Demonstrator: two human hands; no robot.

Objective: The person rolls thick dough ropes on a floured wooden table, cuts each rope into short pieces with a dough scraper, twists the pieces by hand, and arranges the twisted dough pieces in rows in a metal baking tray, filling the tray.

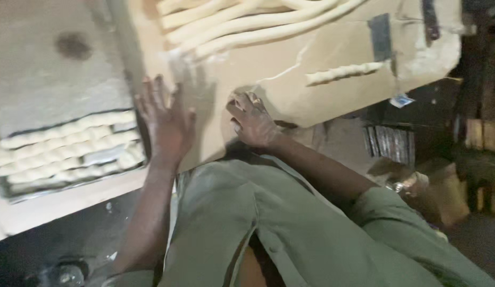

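Dough is what both hands are working on a wide tan board (290, 79) dusted with flour. The left hand (165, 119) lies flat and spread on the board's near part, fingers fanned, gripping nothing; whether a thin piece sits under the palm I cannot tell, since the frame is blurred there. The right hand (252, 122), floury across the knuckles, is curled loosely with its fingertips pressed to the board just beside the left; it seems to close on no more than a scrap, if anything. Long dough ropes (247, 21) lie side by side at the far end of the board, well apart from both hands, and one short twisted dough stick (346, 72) rests alone toward the right. To the left, a metal tray (24, 194) carries rows of twisted dough pieces (66, 149) packed close together. By its look the dough is soft, light and easily stretched or dented, and the ropes would likely sag and thin out if lifted by one end, so they are best taken with both hands spread underneath, or rolled under flat palms; the flour should keep them from sticking. An olive-green garment (290, 228) fills the lower part of the view.
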